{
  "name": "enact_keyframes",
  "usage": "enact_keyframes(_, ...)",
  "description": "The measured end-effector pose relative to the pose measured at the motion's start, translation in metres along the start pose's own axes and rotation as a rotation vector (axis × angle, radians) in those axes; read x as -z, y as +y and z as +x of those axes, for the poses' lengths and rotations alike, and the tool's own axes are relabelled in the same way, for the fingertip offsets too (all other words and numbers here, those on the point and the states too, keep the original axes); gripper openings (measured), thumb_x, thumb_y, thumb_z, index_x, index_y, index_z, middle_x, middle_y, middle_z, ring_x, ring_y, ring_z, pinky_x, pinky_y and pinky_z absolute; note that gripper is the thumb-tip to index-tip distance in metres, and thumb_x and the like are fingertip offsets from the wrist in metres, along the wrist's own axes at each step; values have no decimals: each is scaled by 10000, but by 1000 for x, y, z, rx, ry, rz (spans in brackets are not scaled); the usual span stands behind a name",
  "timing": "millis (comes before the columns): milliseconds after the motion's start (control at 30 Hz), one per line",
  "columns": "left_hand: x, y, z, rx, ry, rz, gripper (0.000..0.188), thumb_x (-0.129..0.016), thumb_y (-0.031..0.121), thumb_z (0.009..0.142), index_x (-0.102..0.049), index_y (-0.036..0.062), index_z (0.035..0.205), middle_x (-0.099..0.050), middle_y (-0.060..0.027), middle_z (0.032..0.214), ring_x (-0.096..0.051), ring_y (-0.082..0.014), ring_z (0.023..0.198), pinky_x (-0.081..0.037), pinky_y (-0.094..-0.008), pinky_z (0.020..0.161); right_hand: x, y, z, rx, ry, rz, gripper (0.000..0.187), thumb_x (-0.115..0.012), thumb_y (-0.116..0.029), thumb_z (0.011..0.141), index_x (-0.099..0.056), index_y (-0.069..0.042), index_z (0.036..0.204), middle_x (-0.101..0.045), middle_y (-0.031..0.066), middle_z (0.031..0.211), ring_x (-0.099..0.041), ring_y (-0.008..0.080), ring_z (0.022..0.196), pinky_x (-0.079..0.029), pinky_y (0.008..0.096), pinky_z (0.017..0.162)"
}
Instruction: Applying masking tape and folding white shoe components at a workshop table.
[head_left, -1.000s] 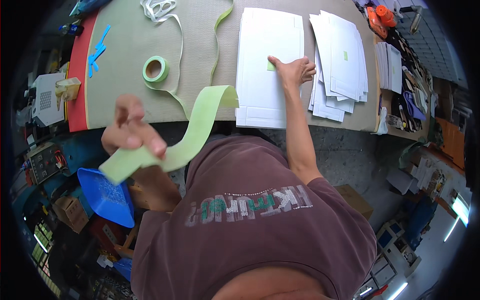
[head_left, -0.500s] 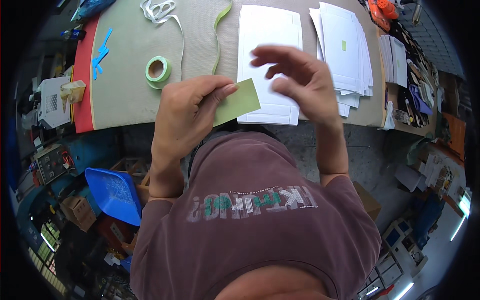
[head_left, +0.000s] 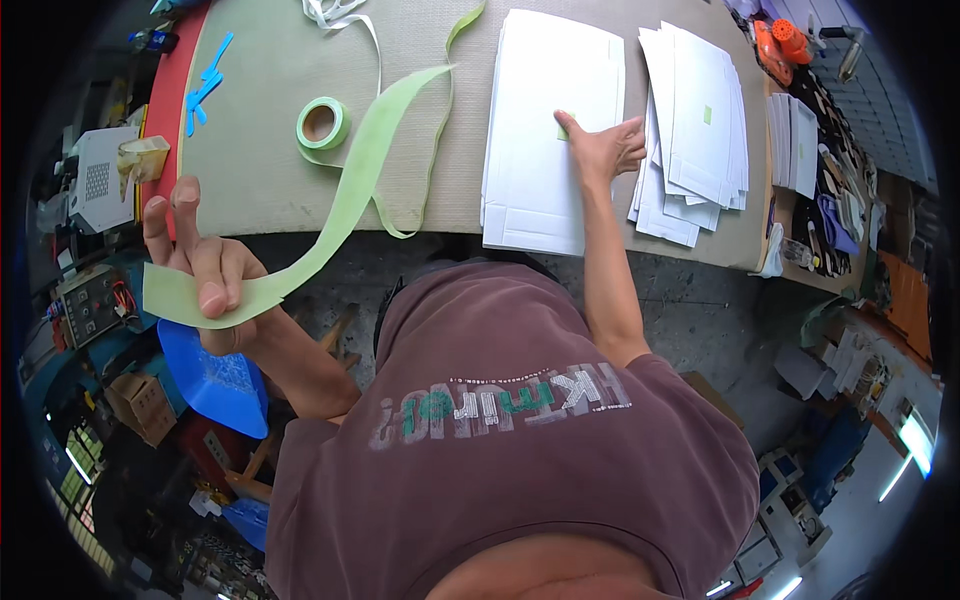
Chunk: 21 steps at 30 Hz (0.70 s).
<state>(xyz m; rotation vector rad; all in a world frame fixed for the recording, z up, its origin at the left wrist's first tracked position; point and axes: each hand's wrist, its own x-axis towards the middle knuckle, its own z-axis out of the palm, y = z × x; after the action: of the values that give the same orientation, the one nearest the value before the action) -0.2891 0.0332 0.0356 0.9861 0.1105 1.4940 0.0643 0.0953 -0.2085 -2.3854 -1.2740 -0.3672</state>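
Tape strip [head_left: 355,190] pinched in left hand [head_left: 234,264], right hand [head_left: 606,152] splayed on white stack [head_left: 545,80], hands apart

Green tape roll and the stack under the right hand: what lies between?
In the head view, a wide green strip held by the left hand, then, nearer the white stack, a narrow green band.

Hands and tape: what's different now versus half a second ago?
Left hand swung left, keeping hold of the green tape. Right hand came down onto the left white stack, thumb at a small green piece. The tape roll and right white pile stayed put.
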Motion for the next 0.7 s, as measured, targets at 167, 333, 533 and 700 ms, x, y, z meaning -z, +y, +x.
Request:
enact_keyframes(167, 2, -18, -5, -133, 204, -156, 306, -680, -28, 882, -560, 28, 1158, -438, -199, 1340, -700, -305, 941, -622, -272, 770, 12, 1, 21, -336, -296, 126, 711, -879, -333, 736, -473, 12, 1206, -593, 206, 1065, -616, 334, 1022, -496, 416, 948)
enact_keyframes(333, -3, -40, 6, 90, 33, 119, 82, -667, 16, 905, -685, 28, 985, -604, -154, 1110, -697, -235, 764, -582, -236, 647, 49, 52, 82, -441, -265, 562, 679, -878, -347, 734, -498, 29, 1152, -600, 210, 1030, -669, 323, 934, -573, 424, 837)
enact_keyframes(533, -51, -81, 23, 312, 90, 1109, 152, -747, 17, 842, -729, -9, 990, -698, -52, 729, -531, -60, 574, -417, -162, 514, 143, 48, 147, -135, -122, 694, 628, -733, -429, 879, -587, 39, 1272, -626, 227, 1232, -634, 298, 1080, -527, 364, 945)
enact_keyframes(700, -58, -94, 29, 554, 94, 1023, 114, -732, 17, 860, -725, -26, 965, -695, -51, 752, -543, -65, 580, -412, -156, 504, 210, -53, 23, 533, -668, 1404, 175, -761, -17, 797, -713, -9, 964, -712, 94, 1047, -658, 227, 994, -483, 360, 982)
